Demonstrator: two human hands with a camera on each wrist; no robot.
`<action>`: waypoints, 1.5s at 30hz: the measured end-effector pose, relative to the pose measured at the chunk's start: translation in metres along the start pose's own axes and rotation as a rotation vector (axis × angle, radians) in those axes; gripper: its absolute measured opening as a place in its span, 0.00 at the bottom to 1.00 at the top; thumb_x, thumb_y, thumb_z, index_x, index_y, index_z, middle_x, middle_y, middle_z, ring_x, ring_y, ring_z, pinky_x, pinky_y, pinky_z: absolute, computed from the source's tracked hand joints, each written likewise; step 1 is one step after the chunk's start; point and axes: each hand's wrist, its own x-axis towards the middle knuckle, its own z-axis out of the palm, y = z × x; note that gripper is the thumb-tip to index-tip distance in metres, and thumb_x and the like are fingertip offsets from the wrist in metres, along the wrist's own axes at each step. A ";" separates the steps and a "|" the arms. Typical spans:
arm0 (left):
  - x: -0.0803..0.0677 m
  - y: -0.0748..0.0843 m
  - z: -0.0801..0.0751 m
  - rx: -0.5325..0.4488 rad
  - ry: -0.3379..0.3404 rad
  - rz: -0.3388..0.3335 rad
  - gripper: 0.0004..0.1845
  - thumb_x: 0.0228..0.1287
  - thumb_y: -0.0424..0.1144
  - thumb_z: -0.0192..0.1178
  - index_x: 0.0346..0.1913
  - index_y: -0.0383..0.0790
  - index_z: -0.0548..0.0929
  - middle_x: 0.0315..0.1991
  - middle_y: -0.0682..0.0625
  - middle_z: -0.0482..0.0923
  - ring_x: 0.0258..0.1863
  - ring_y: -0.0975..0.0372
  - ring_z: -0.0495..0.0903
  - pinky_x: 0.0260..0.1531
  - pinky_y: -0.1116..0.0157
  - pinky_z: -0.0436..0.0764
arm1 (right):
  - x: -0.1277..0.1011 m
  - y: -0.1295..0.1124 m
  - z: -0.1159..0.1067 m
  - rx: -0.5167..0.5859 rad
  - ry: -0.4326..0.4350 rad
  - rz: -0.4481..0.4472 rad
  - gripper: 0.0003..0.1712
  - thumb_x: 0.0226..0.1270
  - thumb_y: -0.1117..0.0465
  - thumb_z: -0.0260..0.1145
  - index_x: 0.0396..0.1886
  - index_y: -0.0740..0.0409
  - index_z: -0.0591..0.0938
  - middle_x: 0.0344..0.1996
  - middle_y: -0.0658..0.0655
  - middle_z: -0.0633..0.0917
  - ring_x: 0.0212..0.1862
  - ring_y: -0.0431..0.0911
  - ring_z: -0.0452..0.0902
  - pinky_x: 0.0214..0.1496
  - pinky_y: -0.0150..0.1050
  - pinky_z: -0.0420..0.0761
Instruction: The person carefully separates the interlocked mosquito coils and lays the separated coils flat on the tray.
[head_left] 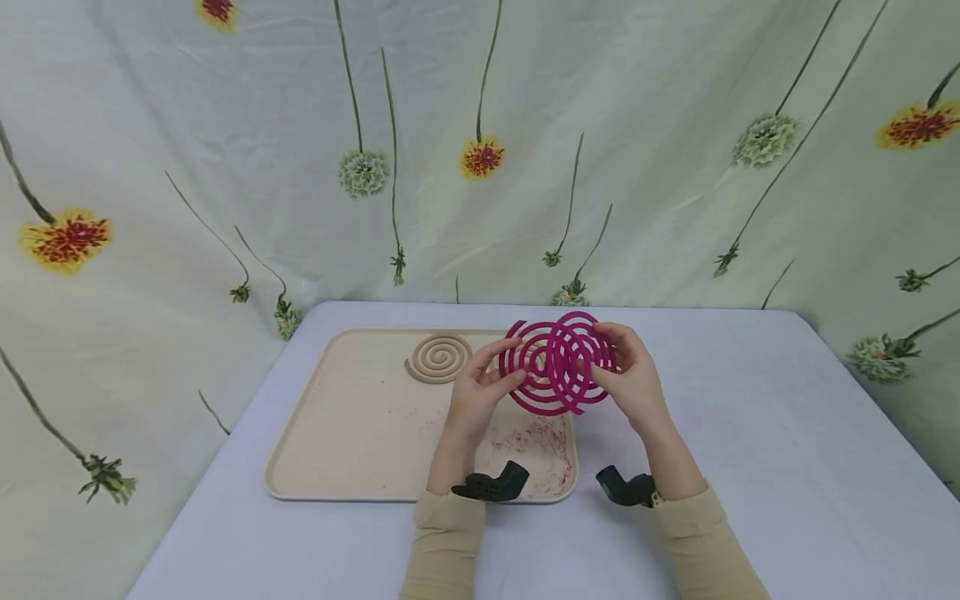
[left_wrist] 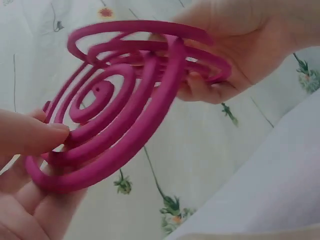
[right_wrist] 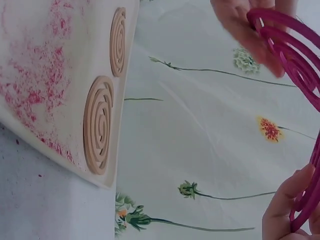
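Note:
Two magenta mosquito coils are held up over the right part of the tray, overlapping and crossing through each other in the middle. My left hand [head_left: 474, 390] pinches the left-hand coil [left_wrist: 107, 167] at its outer rings, thumb on the near face and fingers behind. The right-hand coil [left_wrist: 135, 25] is gripped at its right edge by my right hand [head_left: 636, 379]. In the left wrist view the two coils stand at an angle, joined where their rings cross. Whether they are fully interlocked there I cannot tell.
A beige tray [head_left: 337, 433] lies on the white-covered table [head_left: 765, 467], with magenta crumbs [head_left: 543, 442] on its right part. Near its far edge lies a tan coil [head_left: 440, 358]; the right wrist view shows a second tan coil [right_wrist: 99, 125]. A flower-print cloth [head_left: 675, 192] hangs behind.

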 end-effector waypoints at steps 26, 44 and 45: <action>-0.008 0.015 -0.033 0.169 -0.414 -0.110 0.16 0.60 0.28 0.61 0.51 0.27 0.79 0.40 0.46 0.82 0.35 0.59 0.81 0.34 0.62 0.84 | 0.001 0.006 -0.059 -0.067 -0.519 -0.030 0.21 0.63 0.68 0.63 0.54 0.72 0.76 0.38 0.59 0.83 0.33 0.47 0.81 0.34 0.39 0.84; -0.005 0.020 -0.006 0.030 0.069 -0.024 0.18 0.58 0.26 0.62 0.53 0.29 0.79 0.41 0.45 0.82 0.37 0.61 0.84 0.37 0.65 0.83 | -0.002 -0.002 -0.026 0.090 -0.166 -0.087 0.21 0.65 0.66 0.63 0.56 0.69 0.76 0.38 0.47 0.85 0.38 0.43 0.84 0.38 0.37 0.83; -0.005 0.019 -0.003 0.007 0.108 0.001 0.17 0.58 0.25 0.62 0.52 0.28 0.80 0.40 0.46 0.83 0.37 0.61 0.84 0.36 0.65 0.83 | -0.003 -0.003 -0.021 0.124 -0.123 -0.087 0.21 0.65 0.66 0.63 0.56 0.69 0.76 0.38 0.46 0.85 0.38 0.43 0.84 0.38 0.36 0.83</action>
